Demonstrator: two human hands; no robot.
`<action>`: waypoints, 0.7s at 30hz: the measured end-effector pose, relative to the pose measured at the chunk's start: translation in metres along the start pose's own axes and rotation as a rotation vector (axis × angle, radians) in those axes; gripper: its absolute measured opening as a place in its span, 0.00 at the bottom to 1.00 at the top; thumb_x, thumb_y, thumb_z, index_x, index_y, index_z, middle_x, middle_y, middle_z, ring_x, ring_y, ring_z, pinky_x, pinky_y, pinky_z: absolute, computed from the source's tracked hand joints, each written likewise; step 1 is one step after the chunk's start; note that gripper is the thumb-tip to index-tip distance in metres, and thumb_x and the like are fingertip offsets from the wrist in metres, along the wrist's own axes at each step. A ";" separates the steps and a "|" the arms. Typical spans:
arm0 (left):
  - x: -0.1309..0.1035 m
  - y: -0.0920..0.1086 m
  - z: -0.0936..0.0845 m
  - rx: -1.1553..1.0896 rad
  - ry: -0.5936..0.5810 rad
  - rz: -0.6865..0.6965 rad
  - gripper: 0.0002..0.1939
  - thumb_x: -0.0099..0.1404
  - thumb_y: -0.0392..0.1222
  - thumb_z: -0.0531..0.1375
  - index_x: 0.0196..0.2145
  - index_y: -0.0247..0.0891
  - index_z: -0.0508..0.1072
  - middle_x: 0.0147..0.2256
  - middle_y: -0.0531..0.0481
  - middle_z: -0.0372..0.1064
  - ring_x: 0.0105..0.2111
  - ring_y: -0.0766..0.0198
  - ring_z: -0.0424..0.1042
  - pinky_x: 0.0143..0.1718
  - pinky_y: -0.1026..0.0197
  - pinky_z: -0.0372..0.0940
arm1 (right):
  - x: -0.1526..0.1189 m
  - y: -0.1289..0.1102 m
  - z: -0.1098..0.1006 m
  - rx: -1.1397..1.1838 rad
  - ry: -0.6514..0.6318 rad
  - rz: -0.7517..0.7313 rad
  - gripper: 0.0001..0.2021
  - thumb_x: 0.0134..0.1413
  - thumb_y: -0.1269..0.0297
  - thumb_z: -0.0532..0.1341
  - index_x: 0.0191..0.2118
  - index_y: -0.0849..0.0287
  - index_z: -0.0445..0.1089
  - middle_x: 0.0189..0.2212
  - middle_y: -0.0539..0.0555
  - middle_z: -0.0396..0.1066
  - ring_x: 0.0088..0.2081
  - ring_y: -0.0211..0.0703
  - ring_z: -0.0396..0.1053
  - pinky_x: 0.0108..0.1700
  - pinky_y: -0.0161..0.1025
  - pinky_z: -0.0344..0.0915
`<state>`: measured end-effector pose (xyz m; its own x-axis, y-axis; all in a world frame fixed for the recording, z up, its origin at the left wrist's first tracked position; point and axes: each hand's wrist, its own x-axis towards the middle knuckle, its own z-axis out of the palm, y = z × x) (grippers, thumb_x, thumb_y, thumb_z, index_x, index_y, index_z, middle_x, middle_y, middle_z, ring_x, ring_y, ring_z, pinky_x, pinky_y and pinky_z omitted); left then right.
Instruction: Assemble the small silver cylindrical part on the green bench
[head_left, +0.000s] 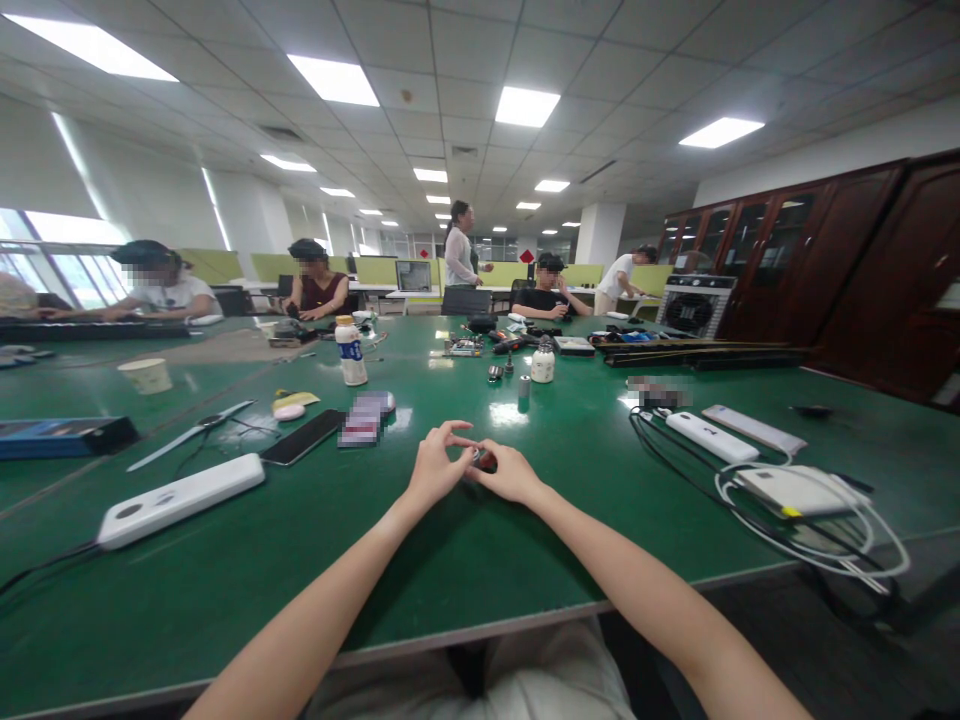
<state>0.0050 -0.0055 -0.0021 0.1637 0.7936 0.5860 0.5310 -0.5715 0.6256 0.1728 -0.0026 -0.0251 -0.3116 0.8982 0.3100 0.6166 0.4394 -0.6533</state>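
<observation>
Two hands: left hand [439, 465] and right hand [511, 472], together just below the middle of the frame, over the green table [450, 570].
Small part: the small part [485, 461], partly reddish, sits between the fingertips of both hands; its exact form is too hidden to tell.
Left fingers: thumb and forefinger narrow, closed in at the part.
Right fingers: thumb and forefinger bent in toward the part from the other side, also narrow.
Table, upper middle: bottle [351, 352] upright; to its right, a white jar [542, 362] upright with a grey cylinder [524, 391] near it.
Table, left: paper cup [146, 376], blue box [64, 438], white strip [184, 502] with a black cord, and a black slab [306, 437] near its upper end.
Table, right: white bar [711, 437], white box [799, 491] and looped cables [739, 515].
People: one person standing [461, 250] at upper middle; others in dark caps seated along the far side.
Right edge: dark wood cabinets [817, 245], with a cooler [690, 308] before them.
</observation>
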 end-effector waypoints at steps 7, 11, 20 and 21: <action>0.001 0.000 -0.002 0.064 0.026 -0.016 0.16 0.59 0.43 0.64 0.45 0.42 0.71 0.32 0.51 0.80 0.43 0.51 0.75 0.49 0.48 0.63 | 0.000 0.000 0.001 -0.001 0.006 -0.006 0.16 0.54 0.53 0.65 0.46 0.56 0.71 0.35 0.53 0.77 0.37 0.45 0.74 0.39 0.38 0.66; 0.004 -0.001 -0.004 0.054 0.140 0.000 0.12 0.61 0.43 0.63 0.42 0.42 0.71 0.34 0.49 0.79 0.40 0.53 0.77 0.47 0.51 0.65 | -0.001 -0.002 0.000 -0.004 0.012 0.009 0.18 0.53 0.53 0.67 0.46 0.55 0.72 0.35 0.52 0.77 0.37 0.44 0.75 0.40 0.38 0.66; 0.002 -0.049 -0.005 0.250 0.014 -0.129 0.12 0.54 0.39 0.66 0.37 0.45 0.73 0.27 0.52 0.80 0.39 0.48 0.76 0.42 0.50 0.65 | -0.002 -0.004 -0.001 0.028 0.009 0.009 0.18 0.53 0.52 0.66 0.46 0.55 0.72 0.36 0.52 0.77 0.39 0.44 0.75 0.43 0.39 0.68; 0.001 -0.055 -0.003 0.235 -0.008 -0.133 0.11 0.54 0.39 0.66 0.37 0.45 0.73 0.27 0.52 0.80 0.37 0.50 0.76 0.40 0.52 0.66 | -0.002 -0.003 -0.001 0.031 0.009 0.011 0.18 0.53 0.52 0.67 0.46 0.55 0.72 0.36 0.52 0.77 0.39 0.44 0.75 0.43 0.39 0.68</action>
<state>-0.0262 0.0259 -0.0344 0.0855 0.8606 0.5021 0.7268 -0.3986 0.5593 0.1719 -0.0055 -0.0226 -0.2989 0.9030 0.3087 0.5974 0.4293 -0.6774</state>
